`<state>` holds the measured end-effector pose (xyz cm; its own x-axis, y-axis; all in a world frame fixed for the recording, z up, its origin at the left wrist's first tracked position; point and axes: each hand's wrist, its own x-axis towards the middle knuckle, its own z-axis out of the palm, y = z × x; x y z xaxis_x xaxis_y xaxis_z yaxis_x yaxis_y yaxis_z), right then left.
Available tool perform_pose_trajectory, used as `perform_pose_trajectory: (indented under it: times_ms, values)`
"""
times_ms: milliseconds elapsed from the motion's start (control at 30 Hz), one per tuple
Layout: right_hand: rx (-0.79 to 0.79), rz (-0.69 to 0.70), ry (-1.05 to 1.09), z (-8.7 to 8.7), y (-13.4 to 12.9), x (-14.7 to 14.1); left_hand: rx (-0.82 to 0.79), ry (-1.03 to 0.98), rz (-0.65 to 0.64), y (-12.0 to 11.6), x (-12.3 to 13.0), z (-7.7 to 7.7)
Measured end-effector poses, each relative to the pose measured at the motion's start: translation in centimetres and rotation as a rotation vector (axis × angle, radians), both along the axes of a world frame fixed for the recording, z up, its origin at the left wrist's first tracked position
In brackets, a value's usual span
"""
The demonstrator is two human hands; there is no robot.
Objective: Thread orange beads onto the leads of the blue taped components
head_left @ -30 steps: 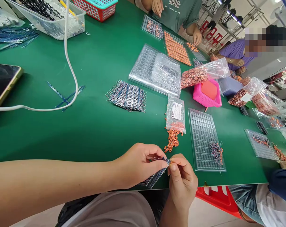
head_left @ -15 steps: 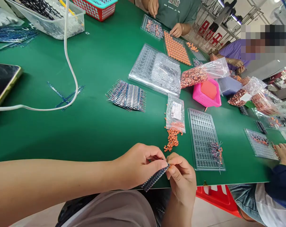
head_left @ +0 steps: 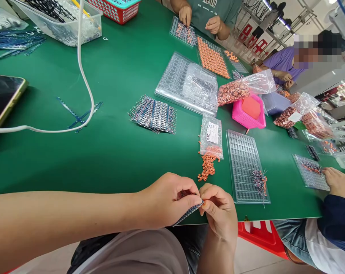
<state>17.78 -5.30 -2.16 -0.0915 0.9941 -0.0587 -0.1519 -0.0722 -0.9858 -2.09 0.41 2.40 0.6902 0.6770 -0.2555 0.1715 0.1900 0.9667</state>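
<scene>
My left hand is closed on a dark strip with a row of fine metal pins, held tilted near the table's front edge. At the strip's upper end, my right hand pinches a tiny orange bead-like part, mostly hidden by the fingertips. Both hands' fingertips nearly meet there. Beyond them lies a loose pile of small orange ring-shaped parts, spilling from a labelled clear bag. A fanned stack of similar pin strips rests farther left.
A clear ribbed tray holds a bunch of wired parts. Farther back are stacked clear trays and a pink basket. A white cable crosses at left, near a phone. Co-workers' hands are busy around the table.
The strip has turned to a flatter, more edge-on angle in my left hand. My hands stay almost in place. The co-worker's hand across the table has lifted from the orange tray.
</scene>
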Motion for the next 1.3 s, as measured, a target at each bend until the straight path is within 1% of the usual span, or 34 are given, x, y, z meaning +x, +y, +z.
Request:
perform_pose_trajectory:
  times_ms: [167,400,600,767,1167,1300]
  values:
    - [-0.005,0.007,-0.003,0.12,0.16,-0.05,0.055,0.017,-0.013,-0.07,-0.08,-0.29]
    - [-0.001,0.037,0.086,0.15,0.25,0.0,0.072,0.01,-0.021,-0.03,0.09,-0.4]
    - [-0.033,0.025,0.074,0.17,0.3,0.0,0.119,0.014,-0.029,-0.07,0.04,-0.61]
    - [-0.033,0.062,0.091,0.34,0.5,-0.06,0.178,-0.003,-0.03,-0.05,0.05,-0.64]
    - [-0.031,0.062,0.082,0.57,0.67,-0.18,0.245,-0.004,-0.008,-0.06,0.12,-0.83]
    - [-0.027,0.067,0.08,0.5,0.65,-0.13,0.235,0.0,-0.01,-0.01,0.09,-0.79]
